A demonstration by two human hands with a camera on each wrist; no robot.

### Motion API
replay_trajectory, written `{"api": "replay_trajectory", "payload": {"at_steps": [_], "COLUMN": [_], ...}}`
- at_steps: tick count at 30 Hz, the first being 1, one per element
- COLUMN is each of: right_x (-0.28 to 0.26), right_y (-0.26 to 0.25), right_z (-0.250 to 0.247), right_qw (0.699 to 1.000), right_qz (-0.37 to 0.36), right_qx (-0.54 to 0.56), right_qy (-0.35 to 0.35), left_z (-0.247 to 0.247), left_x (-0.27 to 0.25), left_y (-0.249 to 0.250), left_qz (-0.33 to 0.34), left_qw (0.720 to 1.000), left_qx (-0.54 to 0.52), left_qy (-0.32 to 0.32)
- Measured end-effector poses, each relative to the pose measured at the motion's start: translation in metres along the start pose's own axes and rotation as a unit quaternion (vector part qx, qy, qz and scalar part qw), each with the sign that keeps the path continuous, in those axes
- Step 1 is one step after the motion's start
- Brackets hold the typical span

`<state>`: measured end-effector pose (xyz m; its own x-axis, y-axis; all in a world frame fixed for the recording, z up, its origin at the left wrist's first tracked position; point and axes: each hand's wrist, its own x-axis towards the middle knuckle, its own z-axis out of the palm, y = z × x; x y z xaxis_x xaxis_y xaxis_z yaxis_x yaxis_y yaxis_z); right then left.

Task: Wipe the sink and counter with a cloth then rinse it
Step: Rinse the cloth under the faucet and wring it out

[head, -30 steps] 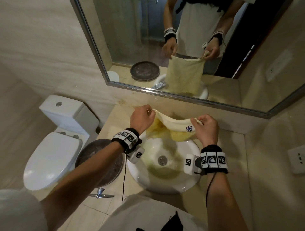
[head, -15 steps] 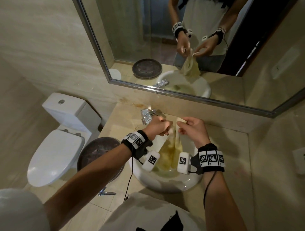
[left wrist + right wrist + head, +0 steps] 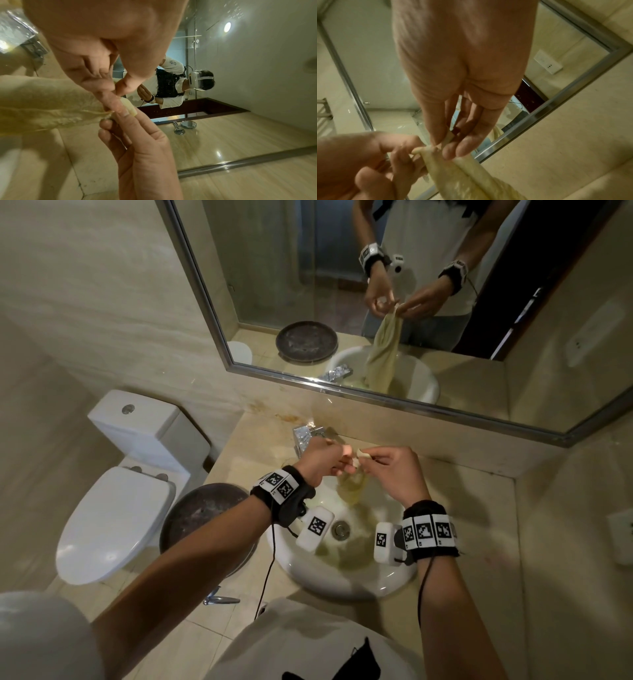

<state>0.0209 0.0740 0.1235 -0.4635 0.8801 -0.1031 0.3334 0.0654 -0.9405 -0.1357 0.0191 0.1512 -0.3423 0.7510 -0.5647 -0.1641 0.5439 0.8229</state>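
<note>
The worktop (image 3: 472,508) and the white sink (image 3: 342,583) set on it are where it all gets done, with the tap (image 3: 303,436) at the back edge just behind the hands, so the cloth (image 3: 352,491) is already hung in the right spot: gathered lengthwise and dangling over the bowl, near the drain (image 3: 340,529) but not resting on it as far as can be told. The step looks like the cloth being folded corner to corner, probably for a pad to wipe with or a wring, hard to say which tbh. Top corners are pinched by the left hand (image 3: 320,455) and the right hand (image 3: 394,470), both grips narrow and closed on fabric, fingertips nearly touching. In the wrist views the pinch is held by thumb and forefinger only, so not much cloth is caught. A better fold would be had if the corners were matched up squarely and passed fully into one hand before anything is let go, otherwise one corner could be dropped into the wet bowl. Cloth should be kept over the sink so drips are caught.
</note>
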Motion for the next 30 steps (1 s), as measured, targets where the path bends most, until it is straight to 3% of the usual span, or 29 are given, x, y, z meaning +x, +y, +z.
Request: {"api": "replay_trajectory", "payload": {"at_steps": [9, 16, 19, 21, 23, 25, 30], "right_x": [0.000, -0.001, -0.003, -0.002, 0.000, 0.001, 0.002], "right_y": [0.004, 0.005, 0.003, 0.001, 0.001, -0.001, 0.001], "right_z": [-0.002, 0.003, -0.001, -0.005, -0.009, -0.014, -0.023], "right_qw": [0.993, 0.991, 0.992, 0.994, 0.995, 0.996, 0.996], "right_qz": [-0.054, -0.086, -0.089, -0.086, -0.086, -0.084, -0.086], "right_qx": [-0.041, -0.080, -0.080, -0.061, -0.041, -0.025, -0.025], "right_qy": [-0.098, -0.058, -0.025, -0.015, -0.019, -0.017, -0.008], "left_z": [-0.002, -0.011, -0.017, -0.022, -0.026, -0.026, -0.027], "left_x": [0.005, 0.004, 0.005, 0.013, 0.020, 0.026, 0.030], "left_y": [-0.004, -0.001, 0.000, -0.004, -0.009, -0.017, -0.026], "left_qz": [-0.033, -0.048, 0.016, 0.145, 0.255, 0.298, 0.326], "left_qw": [0.998, 0.999, 0.998, 0.972, 0.910, 0.862, 0.801], "left_qx": [-0.041, -0.025, 0.047, 0.185, 0.325, 0.403, 0.481], "left_qy": [0.029, -0.009, -0.039, -0.014, -0.025, -0.078, -0.147]}}
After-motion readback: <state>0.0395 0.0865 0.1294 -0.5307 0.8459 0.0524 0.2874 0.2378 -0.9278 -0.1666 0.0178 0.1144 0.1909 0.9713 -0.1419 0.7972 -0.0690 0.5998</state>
